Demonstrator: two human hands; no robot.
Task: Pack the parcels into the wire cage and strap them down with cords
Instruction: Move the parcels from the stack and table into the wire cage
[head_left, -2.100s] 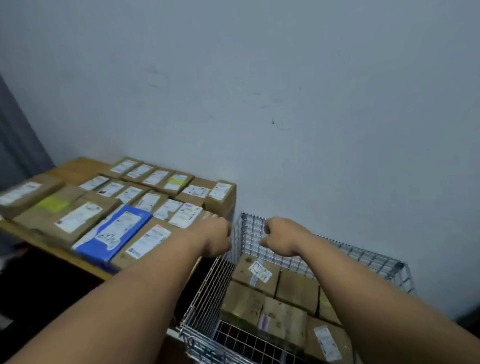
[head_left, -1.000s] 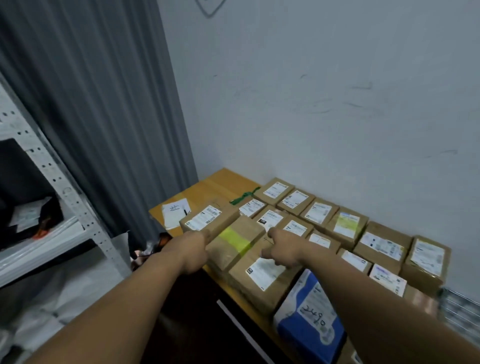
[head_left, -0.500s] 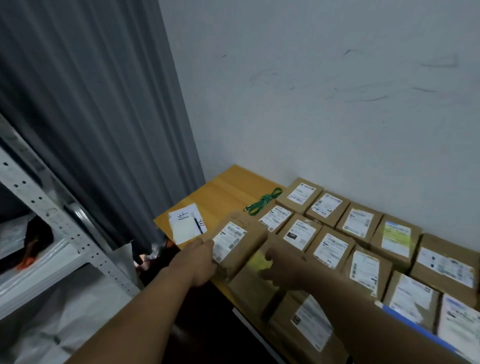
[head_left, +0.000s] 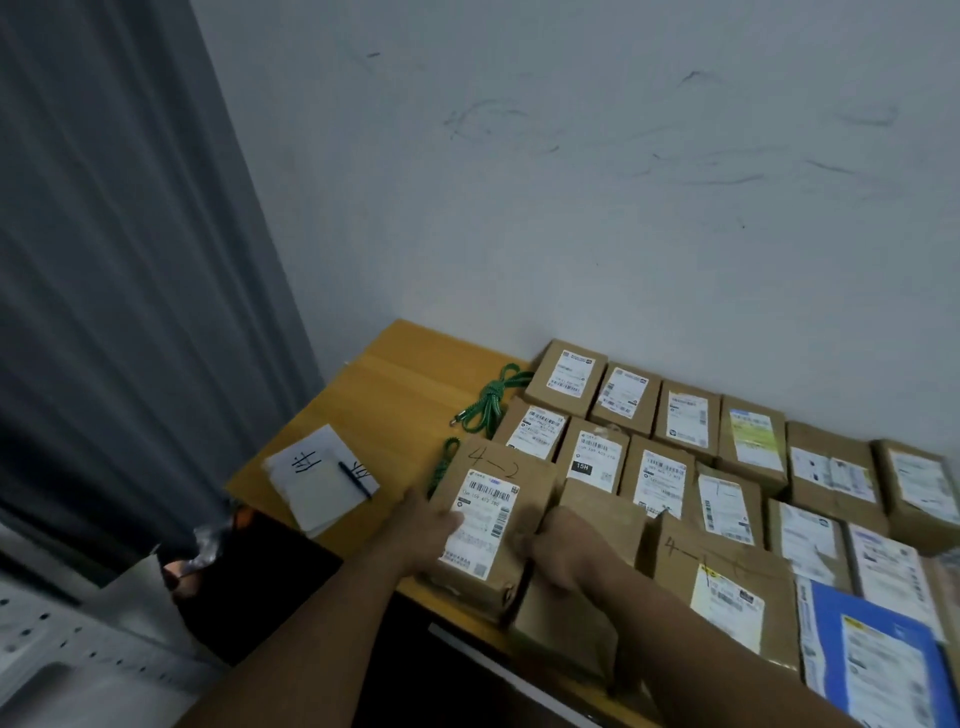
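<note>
Several brown cardboard parcels with white labels cover the wooden table (head_left: 405, 395). My left hand (head_left: 426, 530) grips the left edge of the nearest parcel marked "4-2" (head_left: 493, 514), thumb on its label. My right hand (head_left: 563, 545) holds the same parcel's right edge, fingers curled into the gap beside the neighbouring parcel (head_left: 587, 613). Green cords (head_left: 488, 405) lie coiled on the table behind that parcel. The wire cage is out of view.
A white notepad with a pen (head_left: 322, 478) lies at the table's left end. A blue parcel (head_left: 878, 654) sits at the front right. A grey curtain (head_left: 130, 260) hangs at the left, with a metal shelf (head_left: 52, 649) below it.
My view has swung left from the wire cage to the table. Both hands have moved from the cage onto the leftmost front parcel and closed on its two edges.
</note>
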